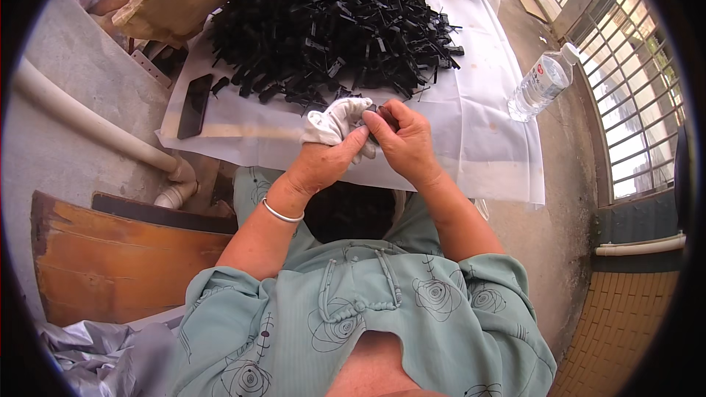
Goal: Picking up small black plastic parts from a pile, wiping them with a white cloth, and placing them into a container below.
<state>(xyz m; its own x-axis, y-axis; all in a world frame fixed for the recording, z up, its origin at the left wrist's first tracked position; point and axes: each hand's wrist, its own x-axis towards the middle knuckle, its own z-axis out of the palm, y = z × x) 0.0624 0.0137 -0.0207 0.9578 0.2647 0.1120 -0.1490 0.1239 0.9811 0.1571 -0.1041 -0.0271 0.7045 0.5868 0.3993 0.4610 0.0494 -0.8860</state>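
My left hand (323, 164) has white fabric (334, 121), like a glove or cloth, over its fingers, with the thumb bare. Those fingers are closed around a small dark piece (387, 117), apparently one of the black plastic parts. From the other side my right hand (409, 148), bare, pinches the same piece between thumb and curled fingers. Both hands meet over the table's near edge, and the piece is mostly hidden by them. Just beyond lies a large heap of black plastic parts (331, 40), with thin strips sticking out.
White plastic sheeting (493, 147) covers the table. A dark phone (194, 106) lies at its left, and a clear water bottle (540, 84) stands at the right edge. Brown paper (173, 11) borders the heap. Below the hands, between my knees, is a dark container (349, 213).
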